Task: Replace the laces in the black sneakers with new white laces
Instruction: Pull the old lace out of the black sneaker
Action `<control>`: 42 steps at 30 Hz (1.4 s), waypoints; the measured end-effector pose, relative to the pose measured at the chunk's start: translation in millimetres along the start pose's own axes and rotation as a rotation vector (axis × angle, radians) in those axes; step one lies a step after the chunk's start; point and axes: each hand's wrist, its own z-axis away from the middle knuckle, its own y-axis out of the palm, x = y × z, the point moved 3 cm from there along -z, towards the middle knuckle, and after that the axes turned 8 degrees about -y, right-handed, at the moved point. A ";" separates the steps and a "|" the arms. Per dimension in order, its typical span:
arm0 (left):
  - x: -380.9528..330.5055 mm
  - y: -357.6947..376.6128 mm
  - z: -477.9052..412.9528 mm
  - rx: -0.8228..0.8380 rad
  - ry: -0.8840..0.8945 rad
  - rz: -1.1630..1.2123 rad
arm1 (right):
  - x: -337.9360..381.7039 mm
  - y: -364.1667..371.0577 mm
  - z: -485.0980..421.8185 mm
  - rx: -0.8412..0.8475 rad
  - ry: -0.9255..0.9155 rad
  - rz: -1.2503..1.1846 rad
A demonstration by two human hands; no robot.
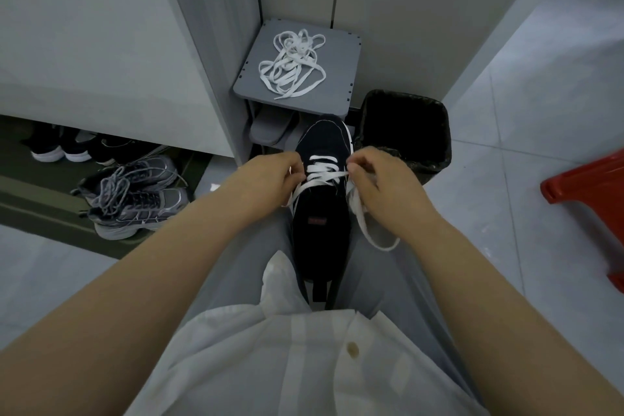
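A black sneaker (320, 213) lies between my knees with its toe pointing away. A white lace (322, 169) crosses its front eyelets in a few rows. My left hand (273, 176) pinches the lace at the shoe's left side. My right hand (378, 176) pinches the lace at the right side, and a loose end (368, 230) hangs below it in a loop. A tangle of loose white laces (292, 64) lies on a small grey stool (337, 91) beyond the shoe.
A black bin (405, 132) stands right of the stool. Grey sneakers (135, 199) and dark shoes (64, 145) sit under a cabinet at the left. A red plastic stool (594, 186) is at the right edge. White cabinet walls enclose the nook.
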 end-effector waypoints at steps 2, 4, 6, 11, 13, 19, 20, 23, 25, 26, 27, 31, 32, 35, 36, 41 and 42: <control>-0.8 0.6 -0.3 0.011 -0.017 0.018 | -1.7 4.0 -6.4 0.035 0.059 0.039; -0.7 1.4 -2.0 0.010 -0.024 0.070 | -1.7 5.1 -10.8 0.042 0.070 0.067; -0.5 3.2 -4.8 0.003 -0.028 0.115 | -0.1 6.5 -13.2 0.072 0.104 0.040; -4.3 10.2 -10.0 -0.010 -0.017 0.121 | 3.5 15.8 -16.8 0.082 0.135 0.076; -5.7 10.1 -8.9 -0.025 0.029 0.110 | 4.5 19.7 -20.5 0.141 0.130 0.057; -13.5 -9.8 0.0 0.030 0.099 0.255 | 19.3 3.1 -24.8 0.216 0.068 -0.210; -13.7 -11.4 -0.9 0.083 0.084 0.233 | 21.2 2.5 -24.7 0.250 0.063 -0.211; -9.6 -21.4 -4.9 0.225 0.011 0.106 | 16.6 -7.8 -25.1 0.228 0.076 -0.246; -1.5 -38.2 -6.1 0.199 -0.026 -0.069 | 4.3 -25.2 -24.1 0.115 0.063 -0.287; 4.5 -48.1 -5.9 0.165 -0.055 -0.168 | -3.3 -32.5 -22.6 0.076 0.047 -0.277; 11.4 -57.0 -4.7 0.141 -0.102 -0.243 | -9.0 -37.0 -20.0 0.057 0.028 -0.237; 32.8 -69.3 0.2 0.121 -0.231 -0.281 | -12.1 -20.8 -11.1 0.043 -0.091 0.145; 35.2 -66.1 0.4 0.117 -0.216 -0.266 | -10.0 -16.1 -10.0 0.031 -0.114 0.225; 32.7 -63.8 9.4 0.123 -0.236 0.052 | -14.2 -17.7 -8.7 0.014 -0.101 0.327; 32.3 -64.4 14.6 0.158 -0.259 0.337 | -18.1 -22.8 -8.7 -0.007 -0.073 0.272; 43.7 -63.5 24.3 0.242 -0.397 1.439 | -6.5 -64.4 -2.1 -0.360 0.090 -0.411; 45.2 -61.0 23.1 0.213 -0.442 1.326 | 1.2 -65.6 -1.9 -0.355 0.047 -0.499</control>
